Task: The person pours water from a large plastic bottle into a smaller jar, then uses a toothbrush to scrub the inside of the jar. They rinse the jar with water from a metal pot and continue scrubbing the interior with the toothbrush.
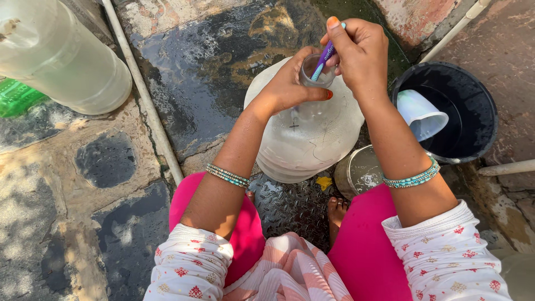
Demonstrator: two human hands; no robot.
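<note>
1. Gripping the neck of a large water jug (312, 134) on wet stone, left hand (290, 86) closed round it.
2. Right hand (359, 53) pinched a purple toothbrush (323, 58) inside the mouth; scrubbing seemingly unfinished.

Two large translucent plastic water jugs show: one at the centre (309, 134), one at ten o'clock (61, 56). One black round plastic bucket (479, 111) sits at three o'clock, with one pale blue plastic cup (419, 114) inside it. One round steel vessel (359, 173) lies near centre. One purple-handled toothbrush (326, 56) stands at twelve o'clock. Two hands appear, left (290, 83) and right (359, 53), and two beaded bangle sets, one per wrist.
</note>
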